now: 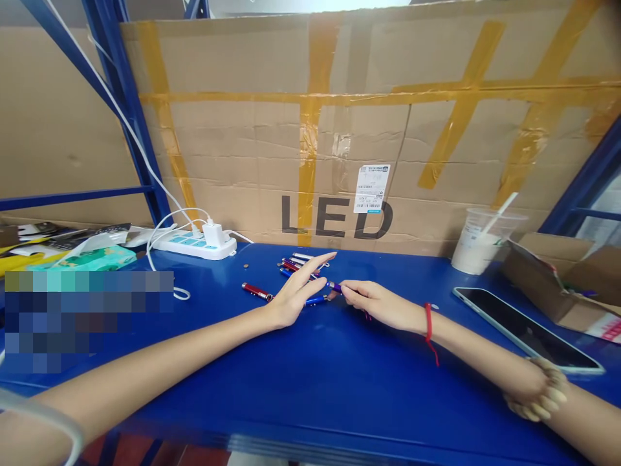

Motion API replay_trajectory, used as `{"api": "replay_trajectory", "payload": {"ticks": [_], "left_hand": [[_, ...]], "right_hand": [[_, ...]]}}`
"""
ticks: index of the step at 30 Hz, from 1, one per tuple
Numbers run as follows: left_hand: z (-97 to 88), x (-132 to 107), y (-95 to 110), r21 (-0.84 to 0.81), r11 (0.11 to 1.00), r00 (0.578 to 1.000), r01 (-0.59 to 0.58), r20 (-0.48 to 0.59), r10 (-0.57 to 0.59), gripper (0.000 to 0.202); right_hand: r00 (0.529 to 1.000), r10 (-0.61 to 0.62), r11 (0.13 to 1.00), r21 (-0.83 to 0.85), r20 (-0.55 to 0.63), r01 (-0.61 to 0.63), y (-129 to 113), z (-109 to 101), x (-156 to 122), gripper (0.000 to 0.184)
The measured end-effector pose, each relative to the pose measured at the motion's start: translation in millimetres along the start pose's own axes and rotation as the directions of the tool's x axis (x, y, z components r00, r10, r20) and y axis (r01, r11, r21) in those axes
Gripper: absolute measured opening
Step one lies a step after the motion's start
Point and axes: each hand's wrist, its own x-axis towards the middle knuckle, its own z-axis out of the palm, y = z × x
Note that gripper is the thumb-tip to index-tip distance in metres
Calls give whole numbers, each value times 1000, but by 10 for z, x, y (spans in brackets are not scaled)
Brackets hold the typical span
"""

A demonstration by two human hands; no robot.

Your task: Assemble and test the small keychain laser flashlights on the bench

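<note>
right hand: fingertips clamped on purple penlight, right of power strip | left hand: thumb and fingers apart, right of power strip; contact with purple penlight unclear | red penlight: near power strip, front right | smartphone, plastic cup: well right of power strip

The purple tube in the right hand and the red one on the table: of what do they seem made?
Purple tube: perhaps metal with a glossy coating, by its shine; the right hand hides much of it. Red tube: probably lacquered metal, from its highlight; glossy plastic remains possible.
</note>
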Motion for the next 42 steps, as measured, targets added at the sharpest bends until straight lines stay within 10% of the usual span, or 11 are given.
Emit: {"api": "replay_trajectory", "payload": {"ticks": [18,30,35,42], "left_hand": [[22,14,-83,-179,979,990,-94,-123,73,51],[98,9,-2,304,948,985,-92,-109,130,19],[67,4,-28,265,964,980,-27,-184,78,15],[51,-7,10,141,985,966,102,-249,-65,22]], "right_hand": [[994,-94,950,-302,-54,74,-2,-9,-68,27],[961,-266,878,-430,-77,209,16,69,-68,30],[935,-283,930,-300,-214,213,63,50,-44,29],[922,-359,797,-563,-148,219,36,50,-59,30]]}}
